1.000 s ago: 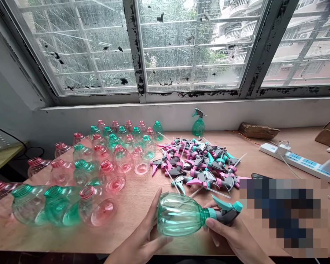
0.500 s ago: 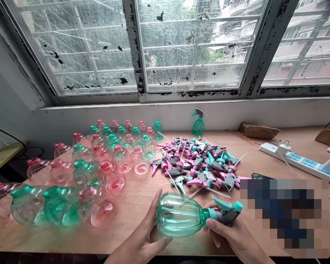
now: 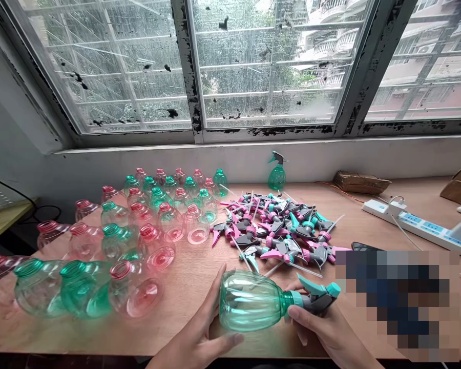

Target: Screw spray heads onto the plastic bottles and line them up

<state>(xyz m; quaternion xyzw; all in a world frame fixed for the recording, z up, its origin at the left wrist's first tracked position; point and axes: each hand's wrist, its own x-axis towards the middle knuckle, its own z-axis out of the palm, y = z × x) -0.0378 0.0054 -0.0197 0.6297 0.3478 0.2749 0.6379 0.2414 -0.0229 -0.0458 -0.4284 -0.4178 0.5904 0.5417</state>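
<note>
A green see-through spray bottle (image 3: 249,302) lies sideways above the front of the table, its base to the left. My left hand (image 3: 203,328) cups that base, fingers behind it and thumb stretched out below. At the neck, my right hand (image 3: 322,328) grips the teal collar of the grey and teal trigger sprayer head (image 3: 318,297), thumb in front. The head sits on the bottle's neck; most of my right fingers are hidden behind it. Just beyond the bottle lies a heap of pink, teal and grey sprayer heads (image 3: 280,225) with white tubes.
Rows of open pink bottles (image 3: 138,292) and green bottles (image 3: 82,287) stand on the left of the table. A complete spray bottle (image 3: 277,174) stands by the wall. On the right are a power strip (image 3: 418,225), a brown package (image 3: 361,182), a phone (image 3: 364,247) and a blurred patch.
My left thumb has shifted slightly right and away from the bottle. The bottle and my right hand have hardly moved.
</note>
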